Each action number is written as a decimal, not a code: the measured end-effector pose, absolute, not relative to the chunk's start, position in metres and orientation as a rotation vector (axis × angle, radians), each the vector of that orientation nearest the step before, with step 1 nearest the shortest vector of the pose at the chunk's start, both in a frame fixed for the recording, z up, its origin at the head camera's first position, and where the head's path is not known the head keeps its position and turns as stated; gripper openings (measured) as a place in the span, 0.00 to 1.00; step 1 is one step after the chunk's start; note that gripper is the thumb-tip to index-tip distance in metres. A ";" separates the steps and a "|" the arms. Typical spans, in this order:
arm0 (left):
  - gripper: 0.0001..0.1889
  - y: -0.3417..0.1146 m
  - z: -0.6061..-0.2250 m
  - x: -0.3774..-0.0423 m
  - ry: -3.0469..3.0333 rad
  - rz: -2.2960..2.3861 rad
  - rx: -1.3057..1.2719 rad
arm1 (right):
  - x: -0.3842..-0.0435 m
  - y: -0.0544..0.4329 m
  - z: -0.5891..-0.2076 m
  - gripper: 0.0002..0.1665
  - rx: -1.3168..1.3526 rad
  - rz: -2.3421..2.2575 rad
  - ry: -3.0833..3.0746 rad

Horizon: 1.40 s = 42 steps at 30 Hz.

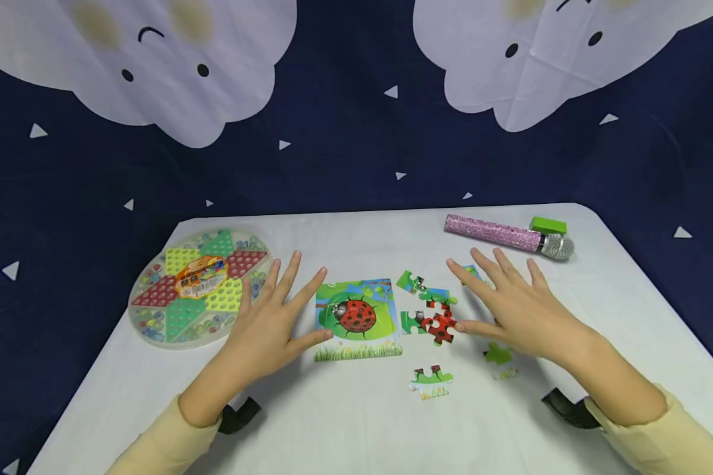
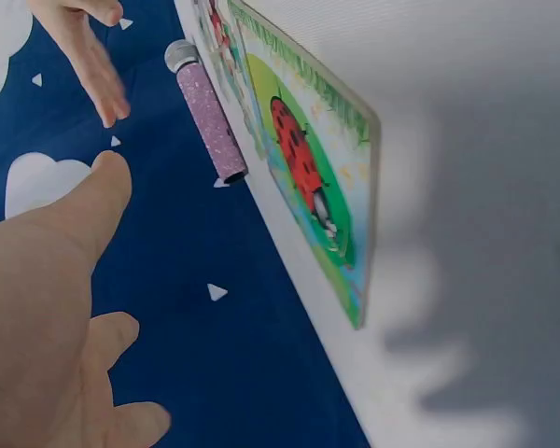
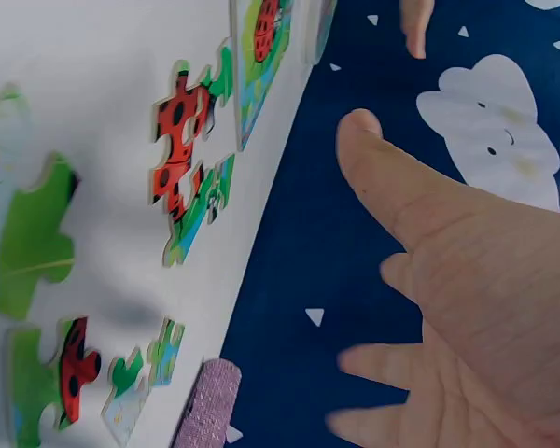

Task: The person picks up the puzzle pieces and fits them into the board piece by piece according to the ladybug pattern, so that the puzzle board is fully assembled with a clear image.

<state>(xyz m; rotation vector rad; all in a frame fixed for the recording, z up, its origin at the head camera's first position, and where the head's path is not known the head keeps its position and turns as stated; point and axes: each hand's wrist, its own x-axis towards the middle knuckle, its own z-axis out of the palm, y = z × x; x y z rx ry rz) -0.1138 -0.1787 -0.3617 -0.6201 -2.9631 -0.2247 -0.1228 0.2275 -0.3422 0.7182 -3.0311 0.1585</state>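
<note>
My left hand [image 1: 270, 323] is held over the table with fingers spread, between a round game board and a ladybug picture board [image 1: 356, 316]. Its thumb overlaps the picture board's left edge in the head view. On the right, my right hand [image 1: 517, 307] has its fingers fanned out above loose jigsaw pieces. A red spotted piece [image 1: 441, 328] lies just left of that thumb. Close by are a green-and-blue piece [image 1: 412, 322] and a grassy piece [image 1: 430, 382] nearer the front. A green piece [image 1: 498, 353] shows beneath the right hand; other pieces are partly hidden by it. Neither hand holds anything.
The round clear-cased game board [image 1: 184, 326] with coloured triangles and marbles lies at the left. At the back right, a pink glittery microphone [image 1: 493, 233] rests beside a green block [image 1: 548, 225]. A dark blue cloth [image 1: 344, 178] with clouds hangs behind the white table [image 1: 333, 422].
</note>
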 end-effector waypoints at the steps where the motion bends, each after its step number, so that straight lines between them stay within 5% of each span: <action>1: 0.52 -0.180 -0.363 -0.115 -2.975 -0.255 -0.622 | -0.126 0.226 -0.341 0.57 0.741 0.181 -3.043; 18: 0.50 -0.203 -0.398 -0.115 -3.209 -0.869 -0.611 | -0.224 0.183 -0.366 0.30 1.113 0.415 -3.164; 42: 0.46 -0.205 -0.403 -0.114 -3.234 -0.881 -0.653 | -0.260 0.179 -0.381 0.26 1.185 0.688 -3.216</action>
